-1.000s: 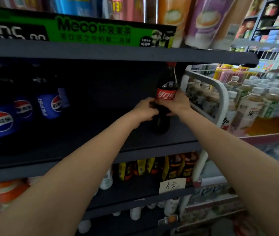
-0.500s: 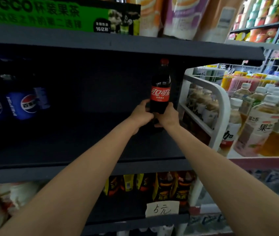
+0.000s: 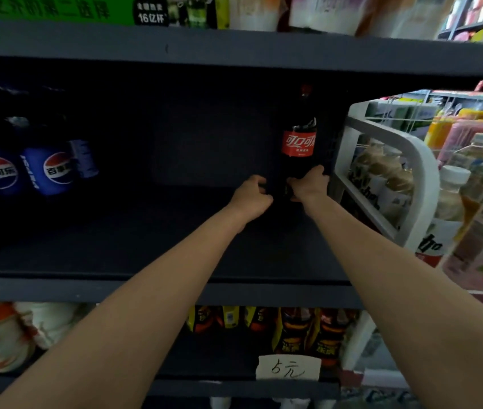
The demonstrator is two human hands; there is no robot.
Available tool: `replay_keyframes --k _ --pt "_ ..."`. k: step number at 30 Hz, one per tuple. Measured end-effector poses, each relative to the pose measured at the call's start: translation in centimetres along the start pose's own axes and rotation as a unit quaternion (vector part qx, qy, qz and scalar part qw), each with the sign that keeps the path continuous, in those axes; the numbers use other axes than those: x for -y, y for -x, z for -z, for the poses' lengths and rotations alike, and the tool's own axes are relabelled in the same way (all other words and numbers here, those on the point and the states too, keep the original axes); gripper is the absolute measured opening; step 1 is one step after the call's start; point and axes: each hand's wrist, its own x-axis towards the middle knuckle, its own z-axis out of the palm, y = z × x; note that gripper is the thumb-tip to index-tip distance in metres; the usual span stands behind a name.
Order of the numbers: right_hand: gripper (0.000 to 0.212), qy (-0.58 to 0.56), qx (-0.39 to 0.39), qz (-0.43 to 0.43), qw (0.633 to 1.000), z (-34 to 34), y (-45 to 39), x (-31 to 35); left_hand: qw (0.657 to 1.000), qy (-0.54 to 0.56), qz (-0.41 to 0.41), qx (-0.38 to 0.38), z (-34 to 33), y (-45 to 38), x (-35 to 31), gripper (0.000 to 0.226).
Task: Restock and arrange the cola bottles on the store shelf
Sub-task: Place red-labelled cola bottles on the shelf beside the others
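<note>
Cola bottle: dark, red label, red cap, upright at right end of dark shelf, far right of blue-labelled cola bottles.

A dark cola bottle wears a red label with white lettering, blue bottles show red-white-blue roundels, and the shelf is charcoal grey.

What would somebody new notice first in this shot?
Probably the red-labelled cola bottle standing upright at the right end of the dark shelf, with the left hand and right hand at its base. Next, the blue bottles far left on the same shelf, and the white rack of pale drinks to the right.
</note>
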Motion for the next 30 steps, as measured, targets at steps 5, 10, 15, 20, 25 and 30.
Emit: replay_keyframes --k 5,10,15,20,25,30 --pt "0.031 -0.014 0.029 0.095 0.995 -1.6 4.3 0.7 0.996 -0.045 -0.022 -0.067 0.4 0.9 -0.7 0.037" --pt "0.019 0.001 0.129 0.127 0.983 -2.7 7.2 3.0 0.984 -0.096 -0.053 -0.138 4.2 3.4 0.6 0.03" --pt "0.015 -0.021 0.24 0.189 0.952 -7.4 13.0 6.8 0.961 -0.122 -0.071 -0.238 10.3 7.9 4.3 0.027" --pt "0.01 -0.05 0.294 0.303 0.905 -15.0 22.6 9.5 0.933 -0.142 -0.065 -0.323 17.5 16.7 9.8 0.031" --pt "0.011 0.083 0.446 0.401 0.796 -25.1 34.7 12.0 0.91 -0.18 0.108 -0.358 28.2 26.9 18.8 0.03" --pt "0.018 0.273 0.603 0.375 0.649 -36.2 47.0 13.6 0.924 -0.158 0.332 -0.102 39.6 37.2 28.9 0.03"
